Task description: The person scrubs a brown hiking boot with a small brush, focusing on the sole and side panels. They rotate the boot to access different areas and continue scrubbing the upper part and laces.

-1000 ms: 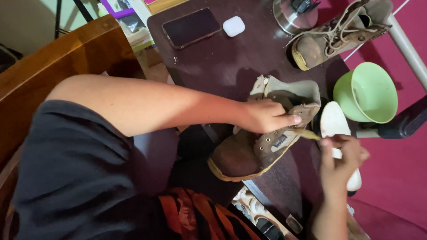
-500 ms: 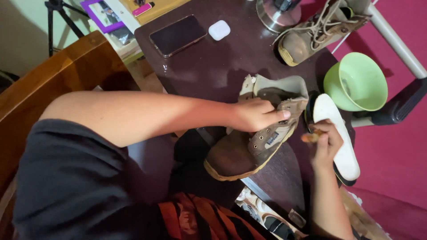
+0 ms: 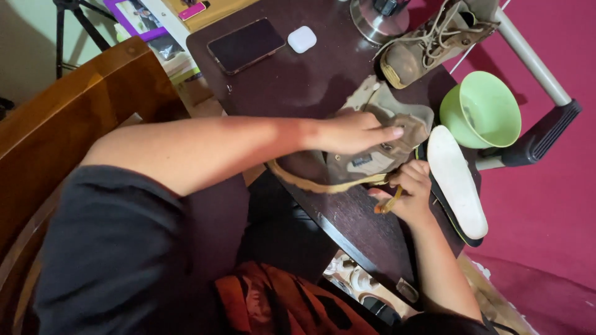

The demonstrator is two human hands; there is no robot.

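Observation:
A brown lace-up boot (image 3: 347, 166) lies on its side at the near edge of a dark table (image 3: 292, 80). My left hand (image 3: 357, 131) reaches across from the left and presses down on the boot's upper, holding it steady. My right hand (image 3: 410, 192) comes up from below and grips a small tool with a wooden handle (image 3: 386, 205), its tip against the boot's sole edge. A white insole (image 3: 458, 180) lies just right of my right hand.
A light green bowl (image 3: 481, 108) stands at the table's right edge, with a second boot (image 3: 428, 43) behind it. A dark phone (image 3: 246, 44) and a white earbud case (image 3: 302, 38) lie at the back. A wooden chair (image 3: 81, 105) stands left.
My right hand has moved left from the insole to the boot's sole edge with the small tool. My left hand stays on the boot.

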